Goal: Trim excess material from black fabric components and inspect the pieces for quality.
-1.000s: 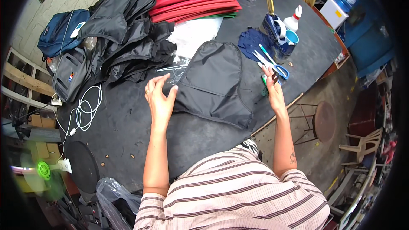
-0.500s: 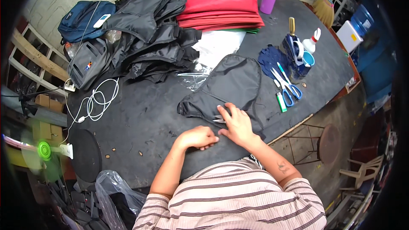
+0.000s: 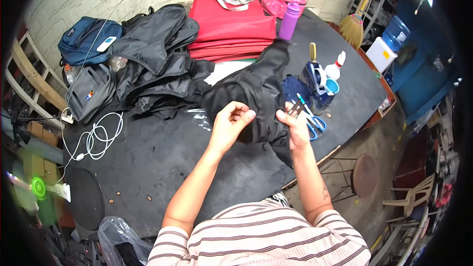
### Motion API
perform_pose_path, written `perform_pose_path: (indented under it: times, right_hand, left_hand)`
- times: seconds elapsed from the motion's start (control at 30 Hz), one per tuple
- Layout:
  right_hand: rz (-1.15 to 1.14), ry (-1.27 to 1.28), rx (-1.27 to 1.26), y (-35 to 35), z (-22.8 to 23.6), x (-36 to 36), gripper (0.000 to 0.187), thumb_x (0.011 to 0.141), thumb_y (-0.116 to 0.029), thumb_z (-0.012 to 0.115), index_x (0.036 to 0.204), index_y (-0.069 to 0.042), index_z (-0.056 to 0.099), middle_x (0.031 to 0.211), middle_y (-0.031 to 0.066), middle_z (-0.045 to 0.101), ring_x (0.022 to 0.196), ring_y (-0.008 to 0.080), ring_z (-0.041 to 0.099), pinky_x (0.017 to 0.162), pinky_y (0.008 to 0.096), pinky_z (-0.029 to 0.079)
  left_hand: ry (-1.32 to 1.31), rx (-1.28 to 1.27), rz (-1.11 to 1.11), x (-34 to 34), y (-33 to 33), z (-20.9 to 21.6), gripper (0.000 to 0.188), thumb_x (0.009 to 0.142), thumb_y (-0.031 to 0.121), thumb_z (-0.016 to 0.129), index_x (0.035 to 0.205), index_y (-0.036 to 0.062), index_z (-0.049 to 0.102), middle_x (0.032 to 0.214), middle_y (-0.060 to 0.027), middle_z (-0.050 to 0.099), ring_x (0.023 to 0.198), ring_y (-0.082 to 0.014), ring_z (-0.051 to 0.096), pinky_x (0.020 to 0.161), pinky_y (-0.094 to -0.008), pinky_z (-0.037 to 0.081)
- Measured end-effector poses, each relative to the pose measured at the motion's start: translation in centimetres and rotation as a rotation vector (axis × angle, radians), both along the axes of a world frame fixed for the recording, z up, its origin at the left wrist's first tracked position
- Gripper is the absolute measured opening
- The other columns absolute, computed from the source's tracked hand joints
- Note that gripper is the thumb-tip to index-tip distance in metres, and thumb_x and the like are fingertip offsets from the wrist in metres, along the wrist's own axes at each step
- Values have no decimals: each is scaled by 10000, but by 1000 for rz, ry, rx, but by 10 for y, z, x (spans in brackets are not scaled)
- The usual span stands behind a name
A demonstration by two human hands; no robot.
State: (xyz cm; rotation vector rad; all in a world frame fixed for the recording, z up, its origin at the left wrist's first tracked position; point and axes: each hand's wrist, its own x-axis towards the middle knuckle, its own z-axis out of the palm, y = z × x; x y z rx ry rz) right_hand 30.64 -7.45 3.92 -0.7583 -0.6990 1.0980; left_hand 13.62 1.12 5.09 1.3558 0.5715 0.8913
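Note:
A black fabric bag piece (image 3: 253, 88), with seams along its edges, is bunched and partly raised above the dark table, blurred in places. My left hand (image 3: 231, 124) is closed at its near left part, thumb pressed to curled fingers. At its right edge my right hand (image 3: 297, 129) pinches the cloth between thumb and fingers. A small dark pointed tool (image 3: 295, 108), perhaps thread snips, shows at the right fingers; its full shape is hidden. Just beyond that hand lie blue-handled scissors (image 3: 315, 122), partly covered.
Black fabric pieces (image 3: 157, 74) are heaped at left, near a white cable (image 3: 91, 140). Folded red fabric (image 3: 231, 27) and a purple bottle (image 3: 289, 21) stand at the back. A dark blue holder (image 3: 315, 86) and a white spray bottle (image 3: 334, 69) are at right.
The black fabric piece lay flat and is now lifted and bunched. Both hands have moved forward, up and onto it. The view has shifted, and the lighter is no longer visible.

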Motion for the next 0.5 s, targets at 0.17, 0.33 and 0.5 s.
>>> perform_pose_path:
  times: [0.17,0.33,0.5]
  right_hand:
    - [5,111,-75,-3,0,-11,251,791,-80,611,1019,-13,531,982,66,593,897,152,570,824,290,448]
    - [-78,-207,-74,-7,10,-24,615,614,-31,759,1154,-5,466,1102,73,541,1021,161,506,911,304,382]
    - [-654,-685,-215,12,-37,5,412,550,27,737,883,-40,502,838,15,509,776,121,475,738,249,395]
  left_hand:
    - [95,101,-20,17,3,-18,350,657,160,784,725,56,457,583,44,446,523,-19,387,480,-181,348]
    - [141,147,-71,13,3,-23,352,667,103,773,729,93,426,627,71,401,548,-3,344,486,-153,304]
    - [188,346,303,-2,11,-10,209,657,-36,564,667,88,397,609,66,369,541,-2,310,465,-168,262]
